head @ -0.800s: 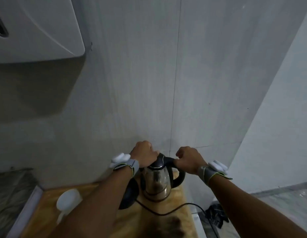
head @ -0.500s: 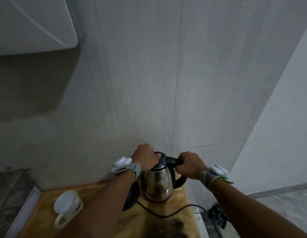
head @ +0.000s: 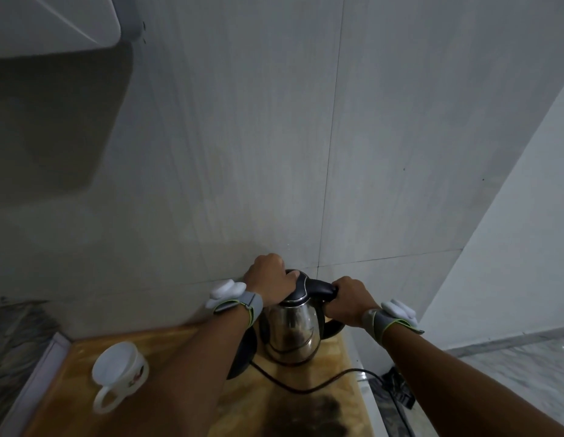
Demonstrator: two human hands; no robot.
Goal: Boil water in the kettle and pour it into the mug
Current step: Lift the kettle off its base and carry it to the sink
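Note:
A steel kettle [head: 290,334] with a black lid and handle stands at the back of the wooden counter [head: 186,348], close to the wall. My left hand [head: 269,279] lies closed over the kettle's lid. My right hand [head: 348,299] grips the kettle's black handle. A black round base [head: 242,357] lies just left of the kettle, partly hidden by my left forearm. A white mug [head: 119,375] with a small red mark stands at the counter's left, handle toward me.
A black power cord [head: 309,386] runs across the counter and off its right edge to dark items on the floor [head: 397,389]. Grey tiled walls close in behind and to the right. A white appliance [head: 50,23] hangs at top left.
The view has tilted down, so the mug shows fully at the left. Both hands stay on the kettle, which seems to stay in place.

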